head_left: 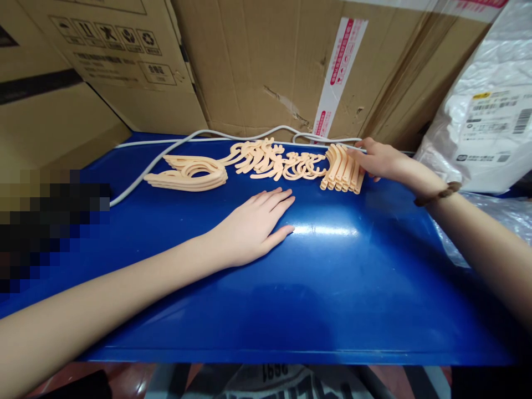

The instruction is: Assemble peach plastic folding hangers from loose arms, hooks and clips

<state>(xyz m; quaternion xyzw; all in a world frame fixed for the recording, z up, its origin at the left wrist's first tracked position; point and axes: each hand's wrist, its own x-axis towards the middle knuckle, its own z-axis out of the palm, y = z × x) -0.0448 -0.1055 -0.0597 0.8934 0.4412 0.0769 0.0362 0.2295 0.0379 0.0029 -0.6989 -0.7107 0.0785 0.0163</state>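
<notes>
My left hand (260,227) lies palm down on the blue tabletop (266,299), fingers stretched out and thumb apart, holding nothing. My right hand (380,158) is at the right end of a row of beige curved tube pieces (338,169). Its fingers curl round the upper end of the outermost piece; their tips are partly hidden. Left of the tubes lie small beige hook-shaped pieces (301,165) and a heap of beige branched, curved pieces (260,158). Farther left is a stack of flat beige pieces with an oval opening (187,173).
A white cable (195,133) runs along the back of the table, behind the beige pieces. Large cardboard boxes (257,66) stand behind and on the left. At the right are a white plastic parcel (486,127) with labels and some clear plastic wrap (469,221).
</notes>
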